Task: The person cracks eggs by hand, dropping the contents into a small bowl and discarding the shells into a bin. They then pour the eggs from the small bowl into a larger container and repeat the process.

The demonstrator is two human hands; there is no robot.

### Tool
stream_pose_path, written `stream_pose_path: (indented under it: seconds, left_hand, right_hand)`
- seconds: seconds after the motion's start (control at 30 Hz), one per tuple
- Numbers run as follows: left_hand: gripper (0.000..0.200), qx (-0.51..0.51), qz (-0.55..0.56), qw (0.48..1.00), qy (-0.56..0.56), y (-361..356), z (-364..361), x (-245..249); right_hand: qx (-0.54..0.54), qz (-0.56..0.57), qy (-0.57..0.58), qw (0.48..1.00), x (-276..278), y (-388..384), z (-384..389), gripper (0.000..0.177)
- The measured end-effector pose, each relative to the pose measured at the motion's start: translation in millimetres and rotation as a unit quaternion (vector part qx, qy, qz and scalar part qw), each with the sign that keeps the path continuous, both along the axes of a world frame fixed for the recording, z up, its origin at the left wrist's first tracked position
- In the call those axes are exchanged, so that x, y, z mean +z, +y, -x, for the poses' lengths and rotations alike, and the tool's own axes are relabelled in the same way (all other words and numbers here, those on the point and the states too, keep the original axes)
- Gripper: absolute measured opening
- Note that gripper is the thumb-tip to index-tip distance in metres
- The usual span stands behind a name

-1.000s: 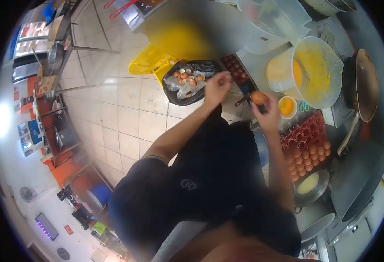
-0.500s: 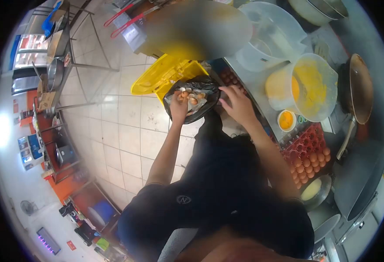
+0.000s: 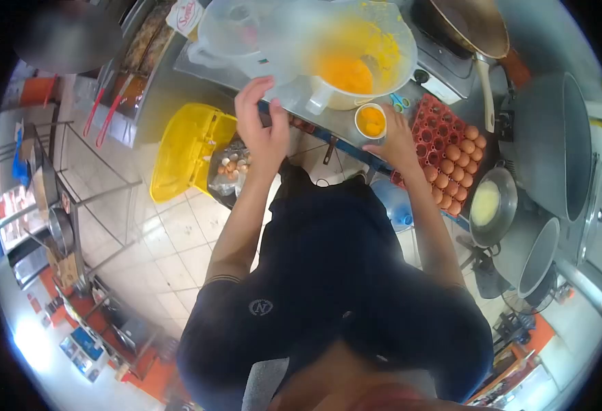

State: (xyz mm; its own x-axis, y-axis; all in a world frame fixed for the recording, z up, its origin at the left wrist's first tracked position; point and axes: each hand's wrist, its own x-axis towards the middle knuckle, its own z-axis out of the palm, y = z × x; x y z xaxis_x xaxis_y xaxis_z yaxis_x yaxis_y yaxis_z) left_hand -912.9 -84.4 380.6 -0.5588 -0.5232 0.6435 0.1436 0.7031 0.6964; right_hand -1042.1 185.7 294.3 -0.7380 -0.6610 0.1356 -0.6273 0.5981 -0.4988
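Observation:
My right hand (image 3: 399, 142) is at the counter's edge, its thumb and fingers around a small white cup (image 3: 361, 131) that holds orange egg yolks (image 3: 372, 121). My left hand (image 3: 263, 130) is raised in front of the counter with its fingers apart and nothing in it. Just beyond lies a large translucent plastic pitcher (image 3: 402, 42), tilted, with beaten yolk (image 3: 345, 72) inside and smeared on its wall. Brown eggs (image 3: 460, 161) fill part of a red egg tray (image 3: 430, 123) to the right of the cup. Cracked eggshells (image 3: 235, 164) lie in the lined yellow bin (image 3: 177, 154) below my left hand.
A frying pan (image 3: 475, 31) rests on a stove at the back right. A metal bowl (image 3: 505, 222) with pale contents and large pots (image 3: 544, 250) stand on the right. Another clear plastic container (image 3: 225, 31) is at the back. Green-handled scissors (image 3: 400, 103) lie near the cup.
My left hand has come out of the eggshells in the bin and up towards the counter. My right hand has moved from the bin's edge to the yolk cup. The view has turned rightward.

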Motion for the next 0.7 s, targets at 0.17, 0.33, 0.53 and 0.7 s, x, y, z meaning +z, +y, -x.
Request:
stream_pose_path:
  seconds: [0.17,0.33,0.53,0.7]
  left_hand:
    - [0.032,-0.06,0.064,0.996,0.013,23.4,54.2,25.5]
    - [0.037,-0.084,0.06,0.995,-0.011,30.4,68.0,5.8]
    - [0.037,-0.083,0.028,0.996,-0.008,35.0,68.3,3.5]
    - [0.044,-0.087,-0.011,0.996,0.001,33.2,69.5,-2.4]
  right_hand:
    - [-0.029,-0.014,-0.044,0.999,-15.4,-11.9,11.5,0.087]
    - [-0.062,0.047,-0.069,0.995,23.9,-0.7,12.0,0.074]
    - [-0.042,0.085,0.003,0.995,123.2,35.2,37.0,0.077]
    - [0.005,0.095,0.042,0.995,203.5,24.3,64.5,0.077]
